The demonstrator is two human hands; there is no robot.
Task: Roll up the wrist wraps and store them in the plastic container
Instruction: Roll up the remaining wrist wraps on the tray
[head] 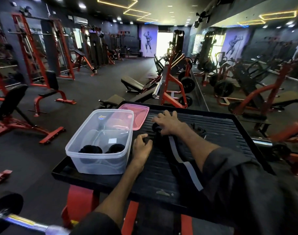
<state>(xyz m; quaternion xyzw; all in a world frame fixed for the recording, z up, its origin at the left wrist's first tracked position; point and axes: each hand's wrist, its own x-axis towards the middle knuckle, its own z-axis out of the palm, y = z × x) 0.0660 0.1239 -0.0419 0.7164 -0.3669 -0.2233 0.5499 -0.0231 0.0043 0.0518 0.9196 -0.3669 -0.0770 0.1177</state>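
A clear plastic container [100, 146] stands on the left of a black ribbed platform [229, 133]. Two rolled black wrist wraps [92, 149] [114, 148] lie inside it at the near end. A black wrist wrap with a grey strip [184, 164] lies stretched along the platform toward me. My right hand [168, 122] rests fingers spread on its partly rolled far end [156, 128]. My left hand [142, 145] holds the wrap just beside that roll. Another dark wrap [198, 130] lies behind my right wrist, mostly hidden.
A pink lid [136, 114] lies behind the container. The platform sits on a red frame [80, 200]. Gym benches and red machines surround it, with a barbell end [156, 90] ahead and a dumbbell handle [26, 223] at the lower left.
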